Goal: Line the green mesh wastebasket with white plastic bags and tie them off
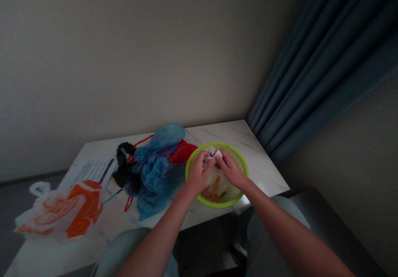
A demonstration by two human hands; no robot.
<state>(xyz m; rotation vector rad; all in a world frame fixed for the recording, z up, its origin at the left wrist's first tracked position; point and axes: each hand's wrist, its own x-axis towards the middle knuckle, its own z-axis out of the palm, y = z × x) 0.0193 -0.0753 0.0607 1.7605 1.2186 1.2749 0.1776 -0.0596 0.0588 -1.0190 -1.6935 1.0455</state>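
My left hand [199, 172] and my right hand [231, 170] are close together above a lime-green mesh basket [215, 205]. Between them is a twisted white piece of a plastic bag [219, 154], pinched in the fingers of both. The paler body of the bag, with orange print on it, hangs down inside the basket. My wrists hide part of the basket's near side and of the bag.
Left of the basket lie crumpled blue plastic bags [158, 181], a red bag [182, 151] and a black bag [124, 173]. A white-and-orange bag [66, 210] partly covers a printed sheet [90, 171] on the marble-patterned table [264, 165]. A blue curtain [311, 74] hangs at right.
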